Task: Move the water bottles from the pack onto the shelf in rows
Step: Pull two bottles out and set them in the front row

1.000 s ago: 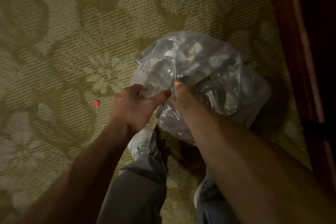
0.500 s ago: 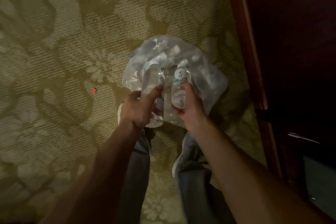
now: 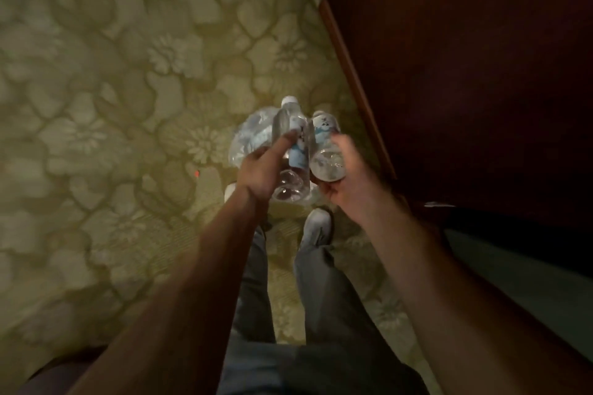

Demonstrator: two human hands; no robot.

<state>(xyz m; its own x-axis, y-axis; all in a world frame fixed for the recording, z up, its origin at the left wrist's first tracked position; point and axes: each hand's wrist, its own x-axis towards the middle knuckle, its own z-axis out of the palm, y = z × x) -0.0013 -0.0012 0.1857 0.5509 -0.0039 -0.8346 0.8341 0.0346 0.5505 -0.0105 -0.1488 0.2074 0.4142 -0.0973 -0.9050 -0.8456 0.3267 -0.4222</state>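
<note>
My left hand (image 3: 261, 170) grips a clear water bottle (image 3: 296, 141) with a white cap and a pale blue label, its base turned toward me. My right hand (image 3: 348, 179) holds a second, similar bottle (image 3: 325, 151) right beside it, almost touching the first. Both bottles are lifted above the crumpled plastic pack (image 3: 253, 135), which lies on the carpet just beyond my hands and is mostly hidden by them. Whether more bottles are in the pack cannot be seen.
A dark red wooden cabinet (image 3: 465, 74) rises on the right, its edge running close by my right hand. The floor is green floral carpet (image 3: 112, 106) with a small red speck (image 3: 196, 173). My legs and white shoes (image 3: 317, 228) stand below the hands.
Both hands have lifted a bottle each up out of the pack. The view has risen and swung right, showing more of the cabinet.
</note>
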